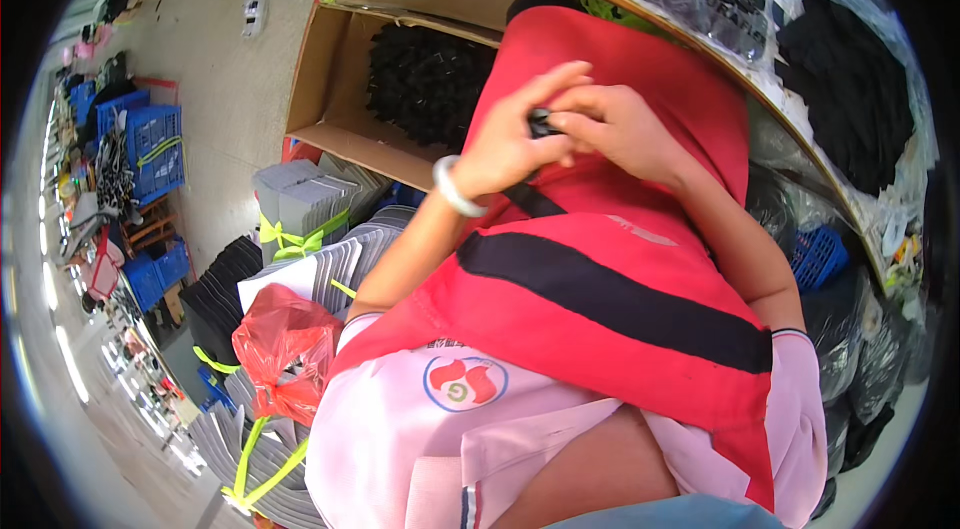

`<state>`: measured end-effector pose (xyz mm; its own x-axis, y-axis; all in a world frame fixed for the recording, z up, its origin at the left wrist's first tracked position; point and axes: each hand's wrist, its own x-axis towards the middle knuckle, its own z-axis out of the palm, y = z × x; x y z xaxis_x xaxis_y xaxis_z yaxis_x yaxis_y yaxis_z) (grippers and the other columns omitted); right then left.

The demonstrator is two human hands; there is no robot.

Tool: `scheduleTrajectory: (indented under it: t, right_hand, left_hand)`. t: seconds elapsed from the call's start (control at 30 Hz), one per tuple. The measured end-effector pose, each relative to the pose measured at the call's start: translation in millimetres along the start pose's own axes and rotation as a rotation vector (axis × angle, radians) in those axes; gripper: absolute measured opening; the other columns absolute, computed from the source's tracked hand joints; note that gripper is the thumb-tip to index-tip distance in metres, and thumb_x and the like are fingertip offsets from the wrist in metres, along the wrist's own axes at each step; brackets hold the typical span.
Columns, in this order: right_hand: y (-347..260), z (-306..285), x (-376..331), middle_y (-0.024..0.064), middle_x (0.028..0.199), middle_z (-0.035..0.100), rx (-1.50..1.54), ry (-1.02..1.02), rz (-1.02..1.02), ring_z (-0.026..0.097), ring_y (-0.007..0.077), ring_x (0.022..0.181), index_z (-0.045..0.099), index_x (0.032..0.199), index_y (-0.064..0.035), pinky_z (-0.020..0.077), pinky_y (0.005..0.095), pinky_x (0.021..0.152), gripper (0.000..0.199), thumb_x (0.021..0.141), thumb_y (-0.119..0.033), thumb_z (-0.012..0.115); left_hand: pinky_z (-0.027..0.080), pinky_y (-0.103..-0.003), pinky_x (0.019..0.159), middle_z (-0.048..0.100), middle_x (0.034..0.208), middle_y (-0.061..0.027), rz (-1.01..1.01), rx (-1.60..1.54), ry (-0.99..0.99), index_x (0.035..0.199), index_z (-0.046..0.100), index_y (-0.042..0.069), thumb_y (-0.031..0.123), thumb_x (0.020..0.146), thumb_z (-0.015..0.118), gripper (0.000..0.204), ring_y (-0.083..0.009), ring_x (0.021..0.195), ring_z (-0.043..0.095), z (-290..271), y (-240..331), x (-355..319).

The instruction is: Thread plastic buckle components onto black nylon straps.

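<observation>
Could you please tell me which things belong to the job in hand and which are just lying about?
Job in hand: small black piece held between left hand and right hand; perhaps the black heap in the open brown cardboard box.

Seemingly lying about: knotted red plastic bag; blue latticed plastic crate; stacked grey sheets.

I have one small black piece (541, 123) pinched between my left hand (505, 141) and my right hand (628, 134), at about one o'clock from the middle of my view. It is dark, slightly shiny and compact. My right fingertips press in from its three o'clock side, and my left hand wraps it from nine o'clock. Fingers cover much of it, so I can't tell its full shape or tilt.
</observation>
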<state>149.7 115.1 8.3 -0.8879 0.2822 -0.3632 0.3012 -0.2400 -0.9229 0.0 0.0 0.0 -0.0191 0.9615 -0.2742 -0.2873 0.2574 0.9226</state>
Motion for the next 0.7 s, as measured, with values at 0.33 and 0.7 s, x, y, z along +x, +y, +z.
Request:
scheduleTrajectory:
  t: [0.33,0.7]
  right_hand:
    - [16.4,-51.2,-30.0,0.0008,0.070,0.062,0.117,0.301,0.086,0.056,0.0054,0.060,0.069,0.093,-0.0004,0.0447,0.0212,0.054,0.020,0.091,-0.020,0.065]
    - [17.6,-68.9,-63.1,0.0008,0.074,0.063,-0.100,0.239,-0.125,0.060,0.0101,0.065,0.066,0.089,-0.0029,0.0476,0.0240,0.060,0.012,0.087,-0.015,0.066]
  left_hand:
    - [0.039,-0.018,0.042,0.070,0.101,-0.0116,-0.230,-0.253,0.046,0.123,0.059,-0.002,0.012,0.093,0.062,0.034,-0.0117,0.064,0.066,-10.7,-17.6,33.2]
    - [0.037,-0.019,0.038,0.064,0.076,-0.0088,-0.516,-0.220,-0.236,0.098,0.065,-0.003,0.046,0.101,0.042,0.055,-0.0110,0.051,0.057,21.9,-22.6,61.6]
